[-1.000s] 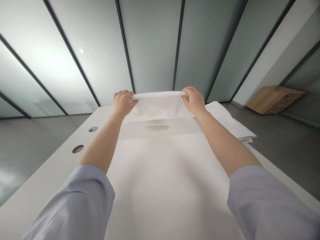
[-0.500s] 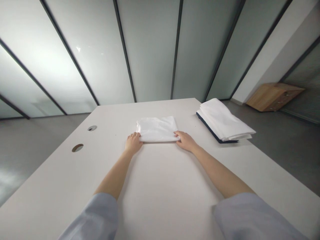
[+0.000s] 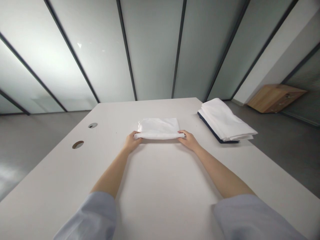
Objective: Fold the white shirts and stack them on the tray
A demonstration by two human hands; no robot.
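A folded white cloth (image 3: 158, 126) lies on the white table (image 3: 162, 186) in front of me. My left hand (image 3: 132, 141) pinches its near left corner and my right hand (image 3: 189, 140) pinches its near right corner. Both hands hold the near edge slightly lifted off the table, so the edge looks like a raised roll between them. Both arms stretch forward in light blue sleeves.
A stack of folded white cloths on a dark one (image 3: 225, 125) sits at the table's far right. Two round cable holes (image 3: 78, 144) are in the table's left side. Frosted glass walls stand behind, and a wooden cabinet (image 3: 273, 96) is on the floor at the right.
The cloth, held up stretched between both hands a second ago, was laid folded on the table. Both hands now lift its near edge.
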